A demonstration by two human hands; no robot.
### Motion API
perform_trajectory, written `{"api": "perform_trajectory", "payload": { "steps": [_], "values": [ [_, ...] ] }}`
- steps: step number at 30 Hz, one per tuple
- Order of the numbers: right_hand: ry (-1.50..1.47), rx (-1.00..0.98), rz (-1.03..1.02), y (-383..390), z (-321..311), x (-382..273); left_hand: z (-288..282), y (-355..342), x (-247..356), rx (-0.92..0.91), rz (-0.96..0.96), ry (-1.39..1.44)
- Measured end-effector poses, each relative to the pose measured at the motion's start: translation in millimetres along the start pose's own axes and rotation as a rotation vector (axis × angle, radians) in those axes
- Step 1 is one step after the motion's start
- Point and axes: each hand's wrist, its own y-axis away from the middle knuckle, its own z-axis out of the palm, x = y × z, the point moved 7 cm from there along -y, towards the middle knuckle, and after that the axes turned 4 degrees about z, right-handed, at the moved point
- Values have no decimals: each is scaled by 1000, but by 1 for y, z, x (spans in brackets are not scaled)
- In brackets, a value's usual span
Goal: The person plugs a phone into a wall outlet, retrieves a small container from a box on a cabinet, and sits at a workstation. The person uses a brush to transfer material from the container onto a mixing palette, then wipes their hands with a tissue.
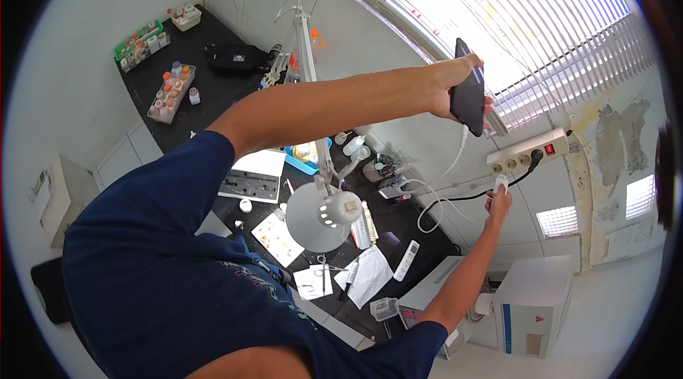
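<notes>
My left arm reaches across the upper middle of the view, and my left hand [455, 84] is closed around a dark smartphone [467, 98]. From the phone's lower end a white charging cable [461, 151] hangs down and loops above the black worktop. In my right hand [499, 203] is a white charger plug [501, 183], pinched in the fingers just below a white power strip [530, 153] on the wall. The strip has a red switch, and one black plug [536, 156] sits in it. I cannot tell whether the charger touches the strip.
A lamp [340, 208] on a jointed arm stands over the black worktop [235, 112]. Papers [371, 276], scissors [324, 265] and a white remote control [406, 260] lie there. Trays of small bottles [172, 94] stand far left; a grey-white machine [530, 315] is at right. Window blinds [541, 38] hang behind.
</notes>
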Motion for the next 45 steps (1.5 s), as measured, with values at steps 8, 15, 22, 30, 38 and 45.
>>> {"api": "perform_trajectory", "payload": {
  "steps": [8, 15, 22, 30, 38, 45],
  "values": [
    [-12, 27, -178, -13, 14, -37, -5, -16, -23, 74, 28, -33],
    [12, 66, -168, -26, 18, -37, 8, -25, -57, 58, -22, -62],
    [-92, 66, -125, -5, 28, -27, -1, -34, -66, 77, -49, -71],
    [-62, 153, -146, 6, 37, 1, -10, -45, -62, 94, -32, -77],
    [270, 248, -249, -7, 48, -13, -22, -46, -60, 110, -30, -113],
    [288, 215, -164, -49, 52, -15, -22, -50, -71, 36, -27, -145]
  ]
}}
